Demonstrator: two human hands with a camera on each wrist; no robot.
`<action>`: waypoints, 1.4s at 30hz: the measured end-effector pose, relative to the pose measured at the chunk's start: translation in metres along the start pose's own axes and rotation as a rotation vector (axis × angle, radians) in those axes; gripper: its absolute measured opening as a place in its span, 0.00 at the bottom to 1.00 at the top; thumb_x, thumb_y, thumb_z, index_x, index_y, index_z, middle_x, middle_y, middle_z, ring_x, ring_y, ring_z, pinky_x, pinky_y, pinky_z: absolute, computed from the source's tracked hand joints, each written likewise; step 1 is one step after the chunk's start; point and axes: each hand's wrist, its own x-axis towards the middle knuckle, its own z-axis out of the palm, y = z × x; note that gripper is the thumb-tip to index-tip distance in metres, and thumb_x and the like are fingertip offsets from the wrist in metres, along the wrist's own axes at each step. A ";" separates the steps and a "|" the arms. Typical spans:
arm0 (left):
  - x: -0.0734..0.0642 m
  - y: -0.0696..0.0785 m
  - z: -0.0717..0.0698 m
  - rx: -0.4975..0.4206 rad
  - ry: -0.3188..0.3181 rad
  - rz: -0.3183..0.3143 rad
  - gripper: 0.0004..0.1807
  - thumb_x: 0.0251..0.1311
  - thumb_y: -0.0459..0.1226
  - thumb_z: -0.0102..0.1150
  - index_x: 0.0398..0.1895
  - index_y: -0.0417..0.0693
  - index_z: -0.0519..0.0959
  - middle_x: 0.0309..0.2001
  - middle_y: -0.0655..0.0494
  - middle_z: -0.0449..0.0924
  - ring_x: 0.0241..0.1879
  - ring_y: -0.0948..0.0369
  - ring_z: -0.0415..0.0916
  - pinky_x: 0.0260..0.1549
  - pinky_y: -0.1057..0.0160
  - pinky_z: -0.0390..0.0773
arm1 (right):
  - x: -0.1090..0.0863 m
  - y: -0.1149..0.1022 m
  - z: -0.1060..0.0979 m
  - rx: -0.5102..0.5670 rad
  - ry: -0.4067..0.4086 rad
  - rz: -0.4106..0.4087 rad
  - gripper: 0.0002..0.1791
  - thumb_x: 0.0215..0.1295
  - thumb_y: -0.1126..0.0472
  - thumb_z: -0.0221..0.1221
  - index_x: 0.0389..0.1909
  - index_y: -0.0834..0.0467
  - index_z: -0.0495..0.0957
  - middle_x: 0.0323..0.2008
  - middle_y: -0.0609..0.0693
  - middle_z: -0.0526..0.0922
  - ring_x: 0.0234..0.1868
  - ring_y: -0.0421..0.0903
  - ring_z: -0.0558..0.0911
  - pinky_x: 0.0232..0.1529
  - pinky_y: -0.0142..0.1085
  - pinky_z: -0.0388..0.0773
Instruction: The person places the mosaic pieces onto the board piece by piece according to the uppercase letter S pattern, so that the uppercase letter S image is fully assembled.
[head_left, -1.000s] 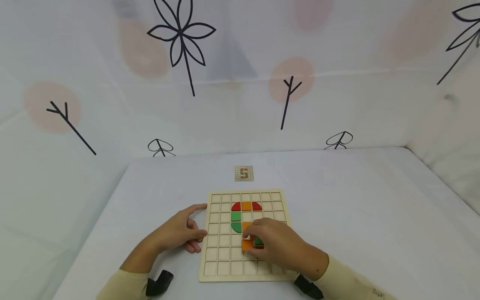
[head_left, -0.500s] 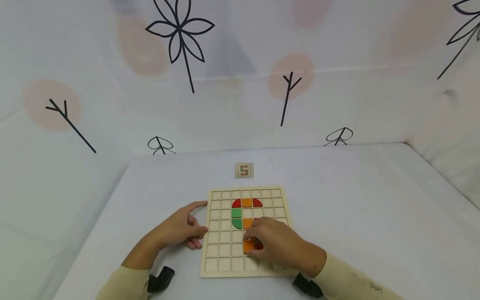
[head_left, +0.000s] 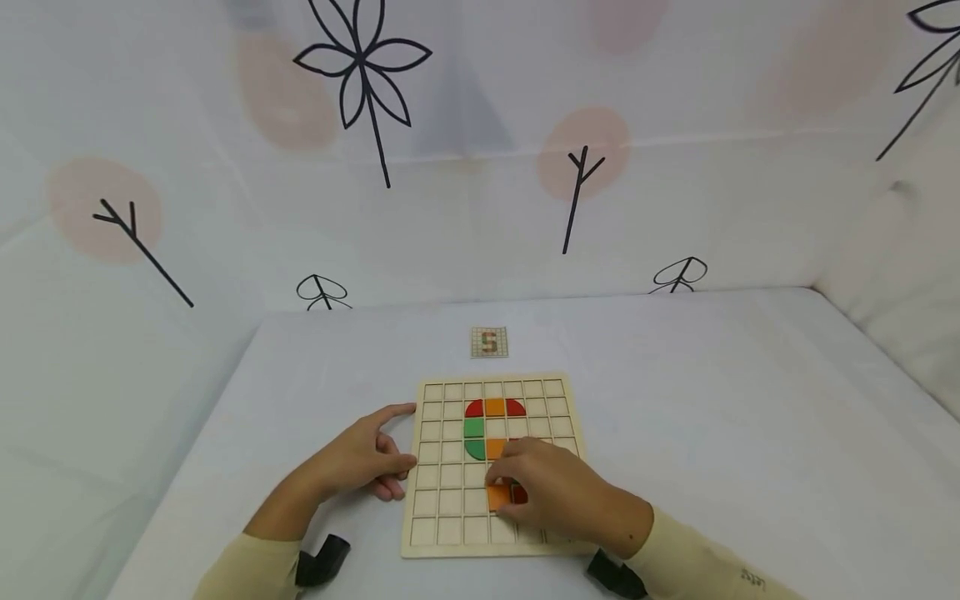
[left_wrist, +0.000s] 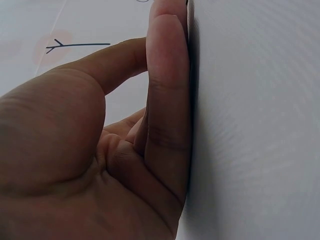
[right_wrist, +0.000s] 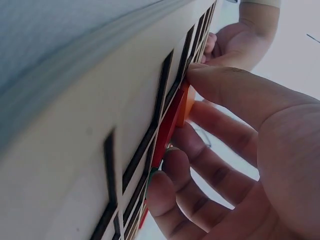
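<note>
A pale wooden grid board (head_left: 442, 530) lies on the white table, with red, orange and green tiles set in its squares. My right hand (head_left: 564, 485) is over its lower middle, pinching an orange square tile (head_left: 498, 498) between thumb and index finger. In the right wrist view this orange tile (right_wrist: 187, 106) stands slightly proud of the board beside a red tile (right_wrist: 169, 122). Part of the tile pattern is hidden beneath that hand. My left hand (head_left: 351, 458) touches the board's left edge with an outstretched index finger and thumb; its other fingers are bent against the tabletop.
Behind the board lies a small card (head_left: 490, 342) printed with a coloured S on a grid. Black wrist devices (head_left: 322, 561) show at both sleeves. A white cloth with line drawings (head_left: 465, 225) hangs behind the table.
The right thumb and fingers have shifted slightly around the orange tile over the same square. The left hand keeps its place at the board's edge; the view has tilted a little.
</note>
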 end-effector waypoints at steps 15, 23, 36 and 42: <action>-0.002 0.003 0.000 0.000 0.001 -0.002 0.47 0.61 0.37 0.69 0.79 0.54 0.52 0.30 0.46 0.81 0.24 0.57 0.85 0.26 0.58 0.86 | -0.001 -0.001 -0.001 0.016 -0.013 0.005 0.12 0.57 0.51 0.73 0.41 0.48 0.87 0.35 0.38 0.77 0.32 0.33 0.68 0.31 0.26 0.69; -0.001 0.003 0.000 0.000 -0.003 -0.004 0.47 0.61 0.37 0.69 0.79 0.54 0.52 0.30 0.47 0.81 0.24 0.57 0.85 0.25 0.58 0.86 | -0.001 -0.002 -0.001 0.018 -0.026 0.020 0.12 0.57 0.51 0.72 0.41 0.48 0.86 0.36 0.38 0.77 0.32 0.33 0.68 0.31 0.26 0.69; -0.001 0.002 0.000 -0.006 -0.001 -0.003 0.47 0.60 0.37 0.69 0.79 0.55 0.53 0.29 0.47 0.80 0.24 0.57 0.85 0.25 0.58 0.86 | -0.009 0.005 -0.020 -0.040 0.012 0.020 0.15 0.57 0.50 0.73 0.44 0.49 0.87 0.41 0.40 0.82 0.41 0.36 0.79 0.41 0.33 0.81; -0.001 0.002 0.000 0.002 0.011 -0.008 0.47 0.60 0.37 0.70 0.79 0.55 0.53 0.29 0.47 0.80 0.24 0.57 0.85 0.25 0.58 0.85 | -0.025 0.020 -0.034 -0.050 0.003 0.131 0.14 0.56 0.52 0.73 0.44 0.47 0.87 0.41 0.39 0.82 0.40 0.37 0.78 0.41 0.35 0.82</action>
